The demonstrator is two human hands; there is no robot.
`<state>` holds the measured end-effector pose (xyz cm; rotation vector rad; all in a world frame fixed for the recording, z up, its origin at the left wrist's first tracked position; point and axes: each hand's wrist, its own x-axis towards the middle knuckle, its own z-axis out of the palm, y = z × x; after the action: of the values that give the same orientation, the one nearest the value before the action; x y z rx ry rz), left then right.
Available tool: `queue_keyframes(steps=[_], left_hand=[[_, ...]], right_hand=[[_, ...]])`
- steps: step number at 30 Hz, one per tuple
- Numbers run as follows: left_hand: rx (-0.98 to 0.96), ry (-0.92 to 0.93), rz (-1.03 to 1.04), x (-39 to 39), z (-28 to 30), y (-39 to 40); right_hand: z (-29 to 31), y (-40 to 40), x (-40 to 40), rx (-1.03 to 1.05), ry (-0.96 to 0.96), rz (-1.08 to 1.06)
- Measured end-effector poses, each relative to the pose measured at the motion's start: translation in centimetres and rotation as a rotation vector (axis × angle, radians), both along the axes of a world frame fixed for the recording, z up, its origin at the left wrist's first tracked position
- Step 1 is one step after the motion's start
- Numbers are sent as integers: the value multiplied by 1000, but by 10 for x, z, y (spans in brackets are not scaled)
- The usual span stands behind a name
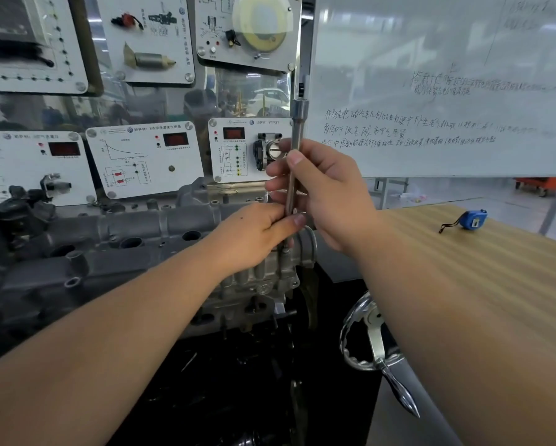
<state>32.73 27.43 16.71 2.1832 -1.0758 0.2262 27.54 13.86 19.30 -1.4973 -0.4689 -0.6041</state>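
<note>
A long steel extension bar [297,130] stands upright over the right end of a grey engine cylinder head [147,226]. My right hand [321,188] grips the bar at mid-length, thumb up along the shaft. My left hand [257,235] pinches the bar's lower part just above the head. The bar's tip reaches down to a bolt boss by the round housing [308,249]; the contact point is partly hidden by my fingers.
Sensor display panels [144,156] hang behind the engine. A whiteboard [447,91] with handwriting stands at the right. A wooden table [495,268] carries a blue tape measure [473,218]. A chrome handwheel with handle [376,342] sticks out below my right forearm.
</note>
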Motion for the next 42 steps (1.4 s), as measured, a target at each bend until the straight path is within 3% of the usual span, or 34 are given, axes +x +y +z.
queue_keyframes(steps=[10,14,20,27,30,38,42], left_hand=[[18,-42,57,-2,-3,4],[-94,71,0,-4,-5,9],[-17,-36,3,-4,-3,7],[-66,-42,25,-5,-3,6],[-120,44,-25,-4,-5,8],[-74,19,-27,-8,-3,9],[-97,25,10,-10,-3,9]], right_hand=[[-26,28,13,-84,-260,-483],[-26,29,15,-133,-307,-401],[-33,21,13,52,-298,-246],[-38,20,9,-93,-261,-472],[-36,19,6,-188,-250,-452],[-41,16,8,-121,-162,-435],[-38,18,6,-140,-243,-550]])
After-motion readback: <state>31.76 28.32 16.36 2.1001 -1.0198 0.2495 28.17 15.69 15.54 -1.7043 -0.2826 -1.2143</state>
